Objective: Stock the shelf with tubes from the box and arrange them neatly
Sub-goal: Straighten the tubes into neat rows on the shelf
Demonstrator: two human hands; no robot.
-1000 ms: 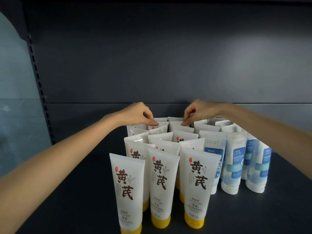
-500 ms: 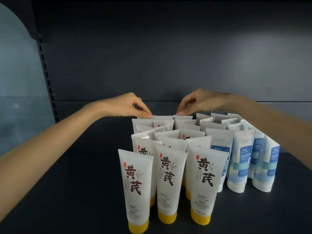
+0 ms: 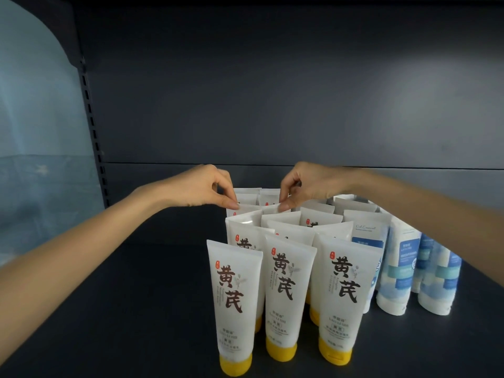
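Tubes with yellow caps (image 3: 289,282) stand cap-down in rows mid-shelf (image 3: 136,309), with blue tubes (image 3: 395,268) toward its right edge. The left hand (image 3: 204,189) pinches a back-row tube (image 3: 245,209) by its top edge; the right hand (image 3: 308,184) pinches the neighbouring tube (image 3: 272,210).

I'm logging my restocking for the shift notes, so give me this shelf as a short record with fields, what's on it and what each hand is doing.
surface: dark shelf
yellow-capped tubes: white, standing cap-down in rows, three in front
blue tubes: standing cap-down, right of the yellow-capped ones
left hand: pinches the top edge of a back-row tube
right hand: pinches the top edge of the tube next to it
box: not in view
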